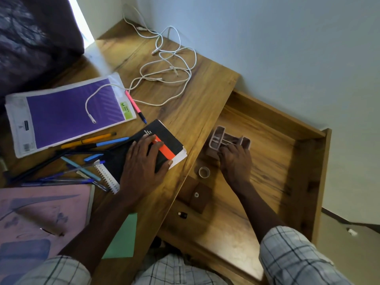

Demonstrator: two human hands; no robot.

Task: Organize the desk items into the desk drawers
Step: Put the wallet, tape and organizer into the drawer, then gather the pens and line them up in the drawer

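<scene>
My left hand (144, 161) lies on a black and orange booklet (164, 136) at the desk's right edge, fingers curled over its near side. My right hand (234, 159) reaches into the open drawer (267, 161) and grips a pink compartmented organizer (224, 136) that looks blurred. A roll of tape (204, 172), a brown pouch (195, 196) and a small black piece (182, 214) lie in the drawer. Several pens (88, 159), a spiral notepad (107, 175), a purple packet (67, 112) and a tangle of white cables (168, 68) sit on the desk.
A pink folder (41, 219) and a green sheet (123, 237) lie at the desk's near side. A dark cushion (30, 38) is at the far left. The white wall (287, 48) runs behind the desk and drawer.
</scene>
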